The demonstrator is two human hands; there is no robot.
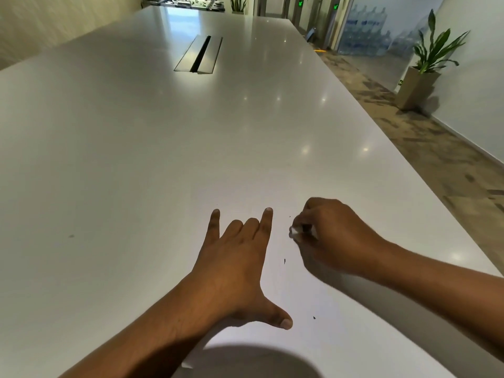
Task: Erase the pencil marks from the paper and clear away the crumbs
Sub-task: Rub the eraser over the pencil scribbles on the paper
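**Holding eraser to the sheet: right hand works, left hand braces**

Obs: right hand (331,238) has thumb and fingers curled tight round a small white eraser (295,232). Only its left-facing end shows past the fingertips, and it is blurred. It sits low, at or just above the paper (300,336); contact cannot be confirmed.

Left hand (240,257) rests palm-down on the sheet and grips nothing. Index and little finger are straight, the two middle fingers are folded, and the thumb is splayed toward the near edge.

The paper is white on a white table (136,132), so its borders are hard to trace; it lies under and between both hands. No pencil marks can be made out from this view.

Crumbs (284,261): a few dark specks, one between the two hands, one nearer the body just right of the left thumb, and a fainter dot close to the eraser.

Key relation: the nearest speck lies just toward the body and slightly left of the eraser, in the gap between the hands. The right hand is the closer one, but it is occupied.

Judgement: erasing looks nearly done and the sweep is not yet begun. The free left hand could brush the specks rightward off the sheet.

Risk: dragging the specks could smear graphite.
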